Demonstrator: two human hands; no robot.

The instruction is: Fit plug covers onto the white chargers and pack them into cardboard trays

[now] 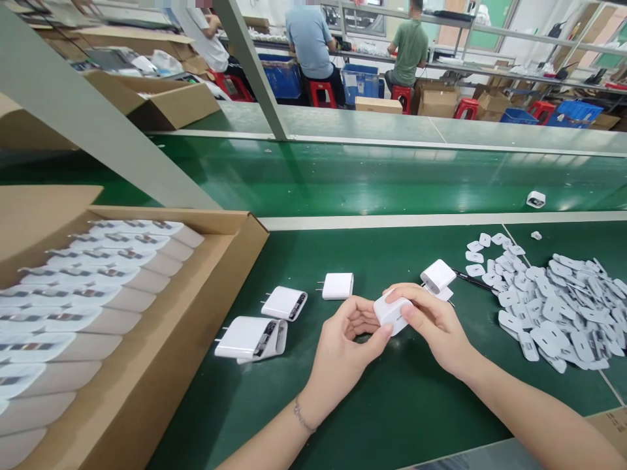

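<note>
So, your L hand (347, 339) & R hand (438, 326) both grip the white charger (388, 309), held btwn the fingertips over the green bench (392, 411): L thumb at its near edge, R thumb on the end face, R fingers over the top. Just beyond your R hand: a 2nd charger (437, 276); pile of oval plates (563, 313) farther R. Other chargers (281, 303) lie L, nr the cardboard box (196, 339).
</note>
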